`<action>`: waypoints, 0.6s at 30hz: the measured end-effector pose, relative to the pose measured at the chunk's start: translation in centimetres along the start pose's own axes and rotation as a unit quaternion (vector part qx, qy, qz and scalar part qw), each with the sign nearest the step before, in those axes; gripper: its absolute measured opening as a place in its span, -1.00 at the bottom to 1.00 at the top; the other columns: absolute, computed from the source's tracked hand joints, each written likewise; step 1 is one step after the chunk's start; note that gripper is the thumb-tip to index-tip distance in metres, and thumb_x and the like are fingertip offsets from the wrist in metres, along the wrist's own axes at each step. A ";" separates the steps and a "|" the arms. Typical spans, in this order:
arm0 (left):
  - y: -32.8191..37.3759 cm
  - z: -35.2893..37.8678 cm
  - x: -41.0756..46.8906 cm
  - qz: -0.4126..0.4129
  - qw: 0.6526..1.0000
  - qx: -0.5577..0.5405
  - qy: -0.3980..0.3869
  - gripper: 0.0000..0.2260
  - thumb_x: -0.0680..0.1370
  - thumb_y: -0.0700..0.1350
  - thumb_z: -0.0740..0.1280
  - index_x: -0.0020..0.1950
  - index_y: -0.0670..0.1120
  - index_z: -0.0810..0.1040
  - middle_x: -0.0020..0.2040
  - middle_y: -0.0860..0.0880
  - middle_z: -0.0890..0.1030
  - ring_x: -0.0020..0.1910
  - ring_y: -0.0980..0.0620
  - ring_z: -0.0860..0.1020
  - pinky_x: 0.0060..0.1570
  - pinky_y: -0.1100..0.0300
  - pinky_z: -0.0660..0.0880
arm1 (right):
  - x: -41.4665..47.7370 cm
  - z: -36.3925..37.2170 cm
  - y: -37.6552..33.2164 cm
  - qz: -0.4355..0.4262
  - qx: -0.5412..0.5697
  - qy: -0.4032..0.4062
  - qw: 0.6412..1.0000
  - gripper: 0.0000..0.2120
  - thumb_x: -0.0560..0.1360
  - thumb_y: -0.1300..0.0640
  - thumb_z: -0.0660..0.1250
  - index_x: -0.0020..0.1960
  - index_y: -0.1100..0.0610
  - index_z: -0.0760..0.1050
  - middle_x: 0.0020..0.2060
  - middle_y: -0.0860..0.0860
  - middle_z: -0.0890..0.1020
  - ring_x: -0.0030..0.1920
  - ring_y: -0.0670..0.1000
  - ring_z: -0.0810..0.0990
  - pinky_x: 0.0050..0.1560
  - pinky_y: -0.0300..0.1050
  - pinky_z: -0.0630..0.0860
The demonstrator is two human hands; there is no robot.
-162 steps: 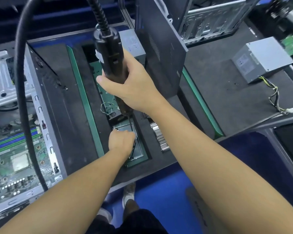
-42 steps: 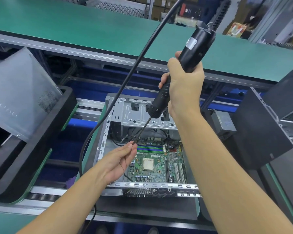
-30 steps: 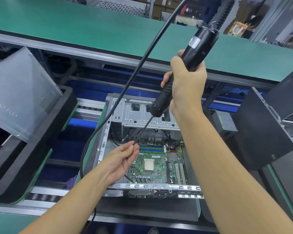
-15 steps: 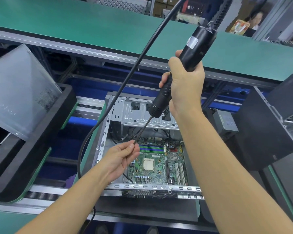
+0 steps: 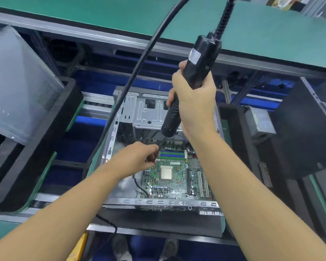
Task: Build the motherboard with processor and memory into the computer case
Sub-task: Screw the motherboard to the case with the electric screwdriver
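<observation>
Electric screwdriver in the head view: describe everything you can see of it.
The electric screwdriver is a black, plastic-looking cylinder with a white label near its top and a narrower ribbed nose. A coiled cord leaves its upper end. It is tilted above the open computer case. The right hand grips its middle; the left hand pinches the thin bit near its tip, which is hidden.
</observation>
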State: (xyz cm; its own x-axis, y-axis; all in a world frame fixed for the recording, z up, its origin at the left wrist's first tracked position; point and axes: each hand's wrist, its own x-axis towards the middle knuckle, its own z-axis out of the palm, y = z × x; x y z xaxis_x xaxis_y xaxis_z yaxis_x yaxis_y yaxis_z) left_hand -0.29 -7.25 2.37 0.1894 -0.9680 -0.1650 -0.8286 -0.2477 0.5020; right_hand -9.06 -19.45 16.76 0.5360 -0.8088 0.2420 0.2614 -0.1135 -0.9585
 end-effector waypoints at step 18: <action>-0.8 4.2 -1.0 -0.005 0.988 0.040 -0.152 -0.86 0.33 -0.13 0.38 -0.14 0.04 0.55 -0.25 0.12 0.63 -0.25 0.18 0.55 -0.34 0.46 0.32 | -3.6 -0.1 6.3 0.116 0.028 -0.106 0.987 -0.84 0.47 0.26 0.35 0.03 0.16 0.47 -0.29 0.09 0.54 -0.46 0.09 0.49 -0.36 -0.03 0.50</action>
State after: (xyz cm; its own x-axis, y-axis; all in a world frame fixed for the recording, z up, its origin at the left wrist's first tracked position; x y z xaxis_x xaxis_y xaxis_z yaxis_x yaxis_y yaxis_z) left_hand -2.03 -5.87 -1.44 0.0410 -0.9049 -0.4236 -0.8686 -0.2418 0.4325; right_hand -9.48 -17.29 9.84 0.7413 -0.6693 0.0496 0.1535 0.0972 -0.9834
